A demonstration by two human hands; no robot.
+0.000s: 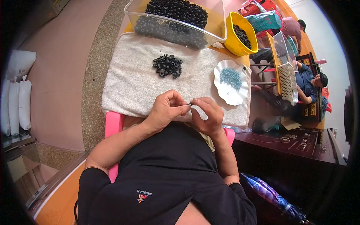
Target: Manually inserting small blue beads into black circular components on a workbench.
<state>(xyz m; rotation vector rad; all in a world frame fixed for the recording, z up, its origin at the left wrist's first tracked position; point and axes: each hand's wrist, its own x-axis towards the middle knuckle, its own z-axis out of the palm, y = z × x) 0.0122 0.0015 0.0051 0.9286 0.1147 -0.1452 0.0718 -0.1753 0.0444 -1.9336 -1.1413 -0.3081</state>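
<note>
My left hand (167, 109) and my right hand (208, 114) meet over the near edge of a white towel (131, 71). Between their fingertips is a small dark part (190, 104), pinched from both sides and mostly covered by the fingers. Beyond my left hand lies a loose pile of small black ring-like parts (167, 66), some showing a hole. To the right of it, a white wavy-rimmed plate (231, 98) carries a heap of tiny pale-blue pieces (230, 78), too small to make out singly.
At the towel's far side stands a clear plastic bin (215, 28) of black parts. Beside it is a yellow tub (231, 39) with more. A pink chair (113, 125) surrounds me. Two other people sit at the right. White sacks (24, 105) stand at the left, a folded umbrella (268, 193) lower right.
</note>
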